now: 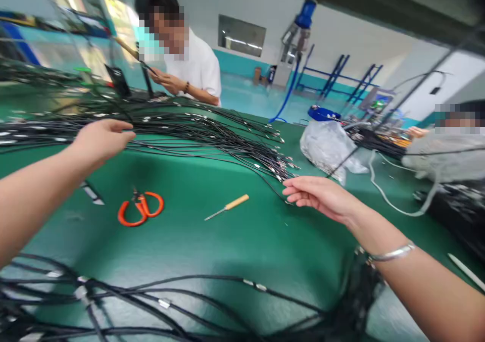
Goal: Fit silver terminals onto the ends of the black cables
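Observation:
A long bundle of thin black cables [212, 135] with pale tags runs across the green table, its stripped ends fanning out toward the right. Over the left part of the bundle is my left hand [100, 139], fingers extended and thumb slightly apart, with nothing visible in it. My right hand [318, 194] reaches in beside the cable ends, its fingers loosely bent and apart. One separate cable's end lies just by these fingertips; no grip on it shows. Orange-handled snips [141, 208] and a screwdriver-like tool with a yellow handle [237, 202] lie between my hands.
Thicker black cables [197, 294] cross the near edge. A knife-like blade [93, 194] lies left, partly behind my forearm. Clear plastic bags [328, 147] and a white cord [394, 205] are at right. A co-worker [200, 64] sits opposite; another person is at far right.

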Available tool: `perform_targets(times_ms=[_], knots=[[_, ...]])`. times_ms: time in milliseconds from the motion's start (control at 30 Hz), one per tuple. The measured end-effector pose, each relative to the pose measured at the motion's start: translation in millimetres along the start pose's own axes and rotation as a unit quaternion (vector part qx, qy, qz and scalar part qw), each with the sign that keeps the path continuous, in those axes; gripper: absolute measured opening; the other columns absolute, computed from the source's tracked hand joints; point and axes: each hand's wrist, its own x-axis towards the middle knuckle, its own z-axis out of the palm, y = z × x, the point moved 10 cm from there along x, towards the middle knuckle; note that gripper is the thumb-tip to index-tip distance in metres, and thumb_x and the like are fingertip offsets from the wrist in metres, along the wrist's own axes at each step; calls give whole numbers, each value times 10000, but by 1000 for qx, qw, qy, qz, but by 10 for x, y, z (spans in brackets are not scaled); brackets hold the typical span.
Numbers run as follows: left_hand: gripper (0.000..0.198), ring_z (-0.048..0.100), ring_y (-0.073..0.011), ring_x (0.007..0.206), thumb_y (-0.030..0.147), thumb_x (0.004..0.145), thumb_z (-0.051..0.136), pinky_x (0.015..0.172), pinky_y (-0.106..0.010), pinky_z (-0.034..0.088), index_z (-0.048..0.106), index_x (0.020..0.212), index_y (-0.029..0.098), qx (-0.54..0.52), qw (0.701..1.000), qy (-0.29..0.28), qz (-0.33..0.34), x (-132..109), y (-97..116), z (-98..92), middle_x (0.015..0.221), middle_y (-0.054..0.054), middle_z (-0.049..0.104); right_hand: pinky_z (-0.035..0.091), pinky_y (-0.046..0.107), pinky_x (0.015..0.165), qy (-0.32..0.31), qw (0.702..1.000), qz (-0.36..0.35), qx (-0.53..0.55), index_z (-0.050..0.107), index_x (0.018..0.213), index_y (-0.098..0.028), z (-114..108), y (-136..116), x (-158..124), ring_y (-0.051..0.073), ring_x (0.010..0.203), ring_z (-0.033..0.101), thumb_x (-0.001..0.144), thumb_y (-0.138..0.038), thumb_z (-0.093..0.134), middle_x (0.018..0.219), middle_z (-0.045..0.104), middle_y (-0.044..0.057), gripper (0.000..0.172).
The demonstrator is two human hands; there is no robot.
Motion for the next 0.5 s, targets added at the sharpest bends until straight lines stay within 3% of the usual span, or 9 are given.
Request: perform_targets(times_ms=[100,233,300,367,433,500], knots=[[297,455,-55,658,307,819,523,819,-283,393,593,1089,205,52,992,-31,115,-518,854,146,805,57,571,524,224,654,33,993,-34,-111,632,1008,-147,-383,20,-813,164,793,633,804,-359,605,962,662,103,296],[350,555,-121,751,429,748,537,805,-295,412,605,1062,289,17,953,-107,282,-1626,1714,489,909,85,619,514,313,732,191,958,-50,-207,610,1060,-172,-1194,173,-1949,202,832,620,773,-434,617,977,656,106,389],[429,569,-189,904,526,690,548,837,-297,425,590,1070,331,-26,901,-213,378,-2386,1974,798,1047,72,619,508,331,758,256,939,-30,-227,605,1070,-186,-1511,384,-2496,209,840,618,769,-452,612,984,655,102,402],[486,525,-228,1048,562,686,544,910,-317,400,551,1131,364,-31,836,-290,464,-3158,2120,1078,1149,44,588,500,348,791,287,929,4,-235,605,1070,-206,-1681,688,-2958,211,841,619,771,-463,602,976,657,91,395],[523,505,-240,1080,560,715,523,922,-334,395,512,1193,348,-16,799,-327,504,-3739,2186,1333,1186,-7,566,490,367,826,279,929,31,-242,612,1059,-232,-1681,1022,-3279,222,881,612,777,-464,588,986,653,77,365],[577,499,-265,1075,571,731,501,926,-375,384,485,1235,291,12,787,-325,523,-4096,2260,1556,1179,-65,559,476,386,851,264,927,37,-266,631,1018,-256,-1569,1294,-3463,229,915,599,792,-447,571,1001,645,63,302]])
